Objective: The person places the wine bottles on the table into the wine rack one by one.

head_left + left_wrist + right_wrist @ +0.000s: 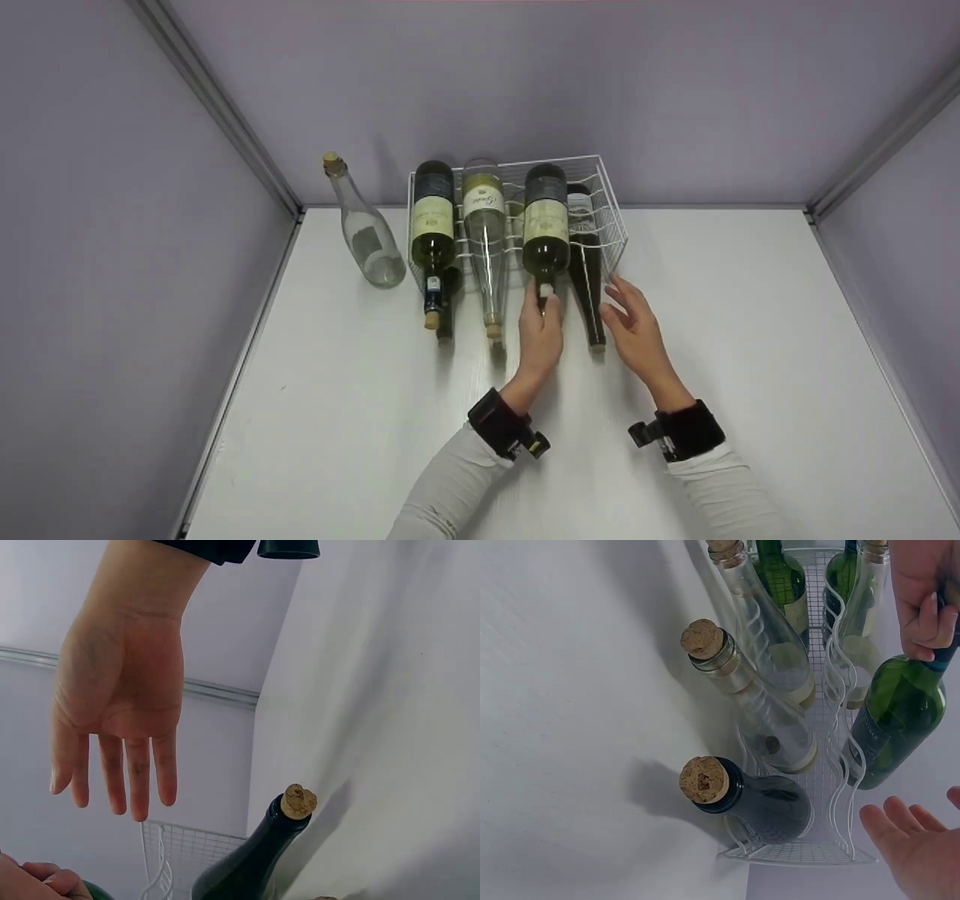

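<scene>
My left hand grips the neck of a green wine bottle with a cream label. In the right wrist view, that bottle's base end overlaps the upper wavy wires; whether it rests on them I cannot tell. My right hand is beside the rack's right front corner, fingers spread and holding nothing. In the left wrist view the right hand shows its palm, fingers extended. Nearest to it is a dark corked bottle lying in the white wire rack.
Another green bottle and a clear bottle lie on the rack's upper level. Beneath are more corked bottles, including a clear one. Left of the rack is a clear corked bottle. Walls enclose the white table.
</scene>
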{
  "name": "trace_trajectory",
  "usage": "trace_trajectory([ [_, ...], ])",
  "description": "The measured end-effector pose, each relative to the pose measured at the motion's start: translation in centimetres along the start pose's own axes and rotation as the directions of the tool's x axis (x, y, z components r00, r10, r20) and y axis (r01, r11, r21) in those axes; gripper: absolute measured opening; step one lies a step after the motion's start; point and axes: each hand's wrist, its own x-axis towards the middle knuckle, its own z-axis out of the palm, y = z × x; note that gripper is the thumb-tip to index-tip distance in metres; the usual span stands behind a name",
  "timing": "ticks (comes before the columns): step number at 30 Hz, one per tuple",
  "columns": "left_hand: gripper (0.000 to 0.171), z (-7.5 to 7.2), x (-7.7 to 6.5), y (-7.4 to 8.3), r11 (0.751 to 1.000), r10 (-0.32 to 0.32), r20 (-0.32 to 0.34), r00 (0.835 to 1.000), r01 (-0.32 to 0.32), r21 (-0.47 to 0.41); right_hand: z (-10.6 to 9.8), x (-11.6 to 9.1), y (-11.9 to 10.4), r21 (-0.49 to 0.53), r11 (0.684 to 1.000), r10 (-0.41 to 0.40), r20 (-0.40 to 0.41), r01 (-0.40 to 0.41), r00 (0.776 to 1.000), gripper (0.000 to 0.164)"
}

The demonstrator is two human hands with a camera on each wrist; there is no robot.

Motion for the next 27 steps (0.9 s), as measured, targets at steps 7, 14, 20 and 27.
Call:
trace_trajectory([
  [7,0.050,0.1,0.4,-0.6,1.000,-0.021,-0.037,0.999,0.022,0.016,0.1,-0.1,0.2,-0.011,1.000,0.004,0.005,-0.004,1.000,0.051],
  [14,0.049,0.3,0.8,-1.0,0.999,-0.021,-0.055,0.998,0.023,0.034,0.4,-0.1,0.3,0.013,1.000,-0.010,0.013,0.010,1.000,0.051],
  [20,0.050,0.5,1.1,-1.2,0.998,-0.034,-0.049,0.998,0.037,0.057,0.5,-0.1,0.2,-0.021,1.000,0.014,0.027,-0.013,1.000,0.051],
  [27,0.050,0.9,1.4,-1.4,0.995,-0.052,-0.034,0.998,0.054,0.084,0.6,-0.2,0.2,-0.039,0.999,0.038,0.034,-0.037,0.999,0.052],
])
